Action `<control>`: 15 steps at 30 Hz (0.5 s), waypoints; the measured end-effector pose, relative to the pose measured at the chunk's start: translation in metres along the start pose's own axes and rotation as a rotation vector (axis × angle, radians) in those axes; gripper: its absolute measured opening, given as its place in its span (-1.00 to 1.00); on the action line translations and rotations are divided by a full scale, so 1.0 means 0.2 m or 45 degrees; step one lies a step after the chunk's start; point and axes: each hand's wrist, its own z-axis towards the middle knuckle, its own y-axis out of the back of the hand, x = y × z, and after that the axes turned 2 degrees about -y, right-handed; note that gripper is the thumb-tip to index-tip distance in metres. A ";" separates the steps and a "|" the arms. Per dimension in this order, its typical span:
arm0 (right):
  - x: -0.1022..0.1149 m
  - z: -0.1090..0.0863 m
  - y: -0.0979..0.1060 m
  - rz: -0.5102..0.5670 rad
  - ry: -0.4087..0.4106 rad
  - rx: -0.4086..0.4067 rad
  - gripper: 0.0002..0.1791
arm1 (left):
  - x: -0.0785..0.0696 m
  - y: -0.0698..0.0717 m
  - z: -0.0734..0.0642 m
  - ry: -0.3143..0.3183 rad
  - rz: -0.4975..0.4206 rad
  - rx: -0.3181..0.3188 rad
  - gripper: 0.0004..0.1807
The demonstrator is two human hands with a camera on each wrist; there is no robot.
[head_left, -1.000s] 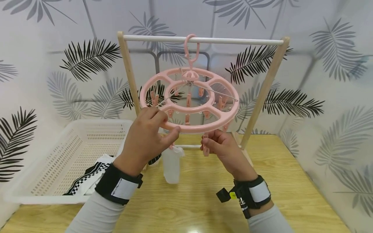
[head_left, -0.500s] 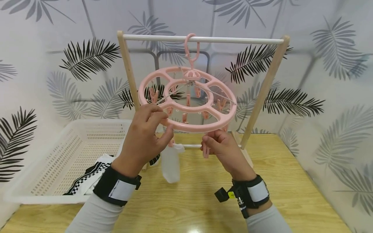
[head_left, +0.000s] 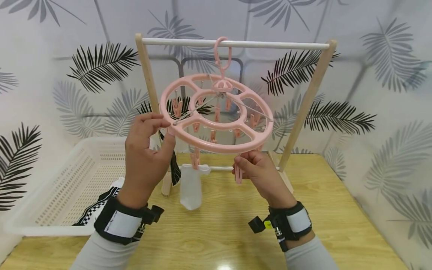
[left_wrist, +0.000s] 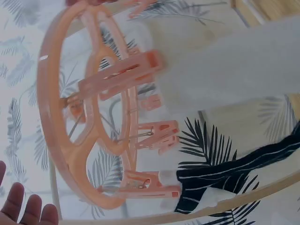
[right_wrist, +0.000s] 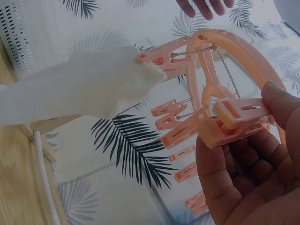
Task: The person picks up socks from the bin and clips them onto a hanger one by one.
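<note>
A round pink clip hanger hangs by its hook, tilted, with several clothespins under its rings. My right hand pinches one pink clothespin below the front rim, its jaws toward the camera in the right wrist view. My left hand is at the hanger's left rim, thumb and fingers spread; the left wrist view shows its fingers apart from the ring. A white sock dangles from a front clothespin. Behind the left hand, a black striped sock hangs from another clothespin.
The hanger's hook sits over the white rod of a wooden-legged rack. At left stands a white perforated basket with black-and-white checkered cloth inside. Everything stands on a wooden table before a leaf-patterned backdrop.
My left hand has let go of the front rim and moved left. The hanger and white sock have swung slightly left, uncovering the black sock. My right hand keeps its clothespin almost still.
</note>
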 end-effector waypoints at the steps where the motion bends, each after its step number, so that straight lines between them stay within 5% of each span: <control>1: 0.00 0.00 0.00 0.002 0.000 -0.001 -0.69 | 0.01 0.01 0.01 0.027 0.003 -0.009 -0.83; 9: -0.02 -0.01 0.01 0.008 0.000 -0.013 -0.73 | 0.24 0.13 0.05 0.013 0.198 0.002 -0.84; 15: -0.01 -0.01 0.01 -0.003 -0.003 -0.010 -0.77 | 0.46 0.25 0.05 0.037 0.326 0.163 -0.85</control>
